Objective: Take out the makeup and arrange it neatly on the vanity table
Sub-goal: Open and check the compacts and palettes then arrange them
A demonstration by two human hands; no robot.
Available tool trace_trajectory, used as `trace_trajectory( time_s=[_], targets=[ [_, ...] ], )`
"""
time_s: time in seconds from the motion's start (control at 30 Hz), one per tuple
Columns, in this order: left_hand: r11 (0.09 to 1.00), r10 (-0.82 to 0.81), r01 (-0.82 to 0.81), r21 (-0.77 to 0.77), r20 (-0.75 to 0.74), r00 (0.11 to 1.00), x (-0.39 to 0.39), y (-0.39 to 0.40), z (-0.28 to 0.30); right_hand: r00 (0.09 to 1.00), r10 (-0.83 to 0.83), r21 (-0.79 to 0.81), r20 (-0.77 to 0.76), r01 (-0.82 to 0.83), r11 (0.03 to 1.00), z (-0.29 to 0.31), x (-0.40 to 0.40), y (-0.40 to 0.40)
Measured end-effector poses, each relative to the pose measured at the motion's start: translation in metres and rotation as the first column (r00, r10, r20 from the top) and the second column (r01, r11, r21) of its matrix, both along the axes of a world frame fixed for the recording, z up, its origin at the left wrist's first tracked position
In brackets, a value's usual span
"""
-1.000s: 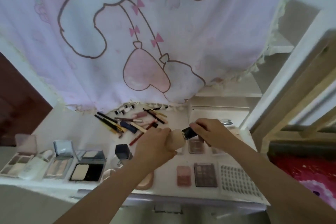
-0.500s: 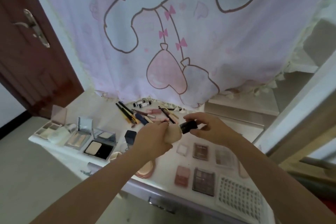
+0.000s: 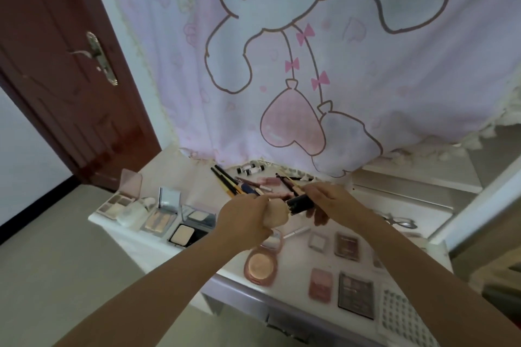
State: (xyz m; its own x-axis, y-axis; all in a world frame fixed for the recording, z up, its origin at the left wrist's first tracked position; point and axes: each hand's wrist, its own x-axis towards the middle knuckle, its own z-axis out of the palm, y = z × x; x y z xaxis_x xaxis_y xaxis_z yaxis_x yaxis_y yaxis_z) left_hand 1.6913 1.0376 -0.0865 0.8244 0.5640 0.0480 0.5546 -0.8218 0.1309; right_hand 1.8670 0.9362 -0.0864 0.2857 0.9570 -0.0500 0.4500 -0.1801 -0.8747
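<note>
Above the vanity table (image 3: pixel 158 236), both hands met over its middle.

Left hand (image 3: pixel 244 222): fingers were curled round the beige body of a foundation bottle (image 3: pixel 277 213).
Right hand (image 3: pixel 328 201): fingers and thumb pinched the bottle's black cap (image 3: pixel 300 204).
Bottle shape: a rounded, matte beige body joined to a glossy black cylindrical cap.
Bottle axis: lay nearly level, long axis running left to right, cap end towards the right and tilted slightly up.
Bottle place: held in the air, apart from the tabletop, over the round pink compact (image 3: pixel 260 263).
Table surface: white, smooth, with a rounded front edge.
Left side: open eyeshadow palette (image 3: pixel 117 203) with a pink lid, and a black powder compact (image 3: pixel 184 235) with a pale square pan.
Back: slim pencils (image 3: pixel 227 182), black and yellow, lay in a loose fan by the curtain hem.
Right front: dark rectangular palette (image 3: pixel 356 294), a small pink blush pan (image 3: pixel 320 283), and a clear tray of dotted rows (image 3: pixel 400 315).
Behind: a thin pink curtain (image 3: pixel 282 65) printed with a cartoon rabbit; left of it, a dark red-brown wooden door (image 3: pixel 56 65).
</note>
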Motion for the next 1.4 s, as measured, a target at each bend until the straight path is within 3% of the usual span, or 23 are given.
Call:
trace_trajectory(
  time_s=[0.07,0.13,0.2,0.3,0.4,0.5,0.63,0.7,0.8,0.93,1.07,1.2,1.3,1.4],
  targets=[
    [1.0,-0.001,0.001,-0.002,0.01,1.0,-0.008,0.003,-0.001,0.995,0.012,-0.017,0.096,-0.01,1.0,0.0,-0.009,0.006],
    [1.0,0.004,-0.004,-0.015,0.012,1.0,-0.016,0.007,-0.004,0.994,0.048,0.056,0.099,-0.053,0.997,-0.002,-0.013,0.007],
    [0.999,0.015,-0.014,-0.029,0.017,1.0,-0.022,0.01,-0.007,0.993,0.114,0.115,0.018,-0.115,0.987,-0.003,-0.017,0.004],
    [0.999,0.008,-0.008,-0.039,0.015,1.0,-0.027,0.011,-0.011,0.987,0.128,0.057,-0.099,-0.122,0.991,-0.005,-0.025,0.005],
    [0.998,-0.023,0.023,-0.05,0.012,1.0,-0.03,0.01,-0.018,0.995,0.043,-0.039,0.088,-0.04,0.998,-0.011,-0.03,0.008],
    [0.996,-0.027,0.029,-0.08,0.027,0.999,-0.03,0.011,-0.027,0.98,0.059,-0.007,0.19,-0.059,0.998,-0.011,-0.029,0.004],
    [0.991,-0.006,0.011,-0.131,0.042,0.999,-0.023,0.009,-0.04,0.997,0.08,-0.014,-0.008,-0.08,0.997,-0.011,-0.024,-0.008],
    [0.978,0.015,-0.005,-0.21,0.043,0.999,-0.018,0.003,-0.049,1.0,0.026,-0.048,-0.002,-0.026,0.999,-0.018,-0.019,-0.013],
    [0.891,0.075,-0.053,-0.45,0.031,0.997,-0.01,-0.011,-0.071,0.991,-0.092,-0.139,0.098,0.105,0.985,-0.041,-0.009,-0.025],
    [0.676,0.288,-0.154,-0.72,0.065,0.955,-0.006,-0.036,-0.103,0.981,-0.117,-0.292,0.153,0.158,0.943,-0.083,-0.012,-0.05],
    [0.592,0.255,-0.12,-0.797,0.044,0.966,-0.002,-0.058,-0.129,0.984,-0.137,-0.334,0.113,0.168,0.928,-0.114,-0.019,-0.065],
    [0.497,0.251,-0.072,-0.864,0.063,0.966,0.003,-0.07,-0.144,0.965,-0.128,-0.392,0.227,0.211,0.895,-0.132,-0.013,-0.07],
    [0.469,0.272,-0.057,-0.881,0.083,0.959,0.009,-0.073,-0.151,0.922,0.025,-0.516,0.385,0.193,0.835,-0.148,-0.005,-0.076],
    [0.472,0.365,-0.146,-0.869,0.042,0.93,0.018,-0.075,-0.155,0.835,0.206,-0.571,0.51,0.149,0.807,-0.166,-0.005,-0.082]
  ],
)
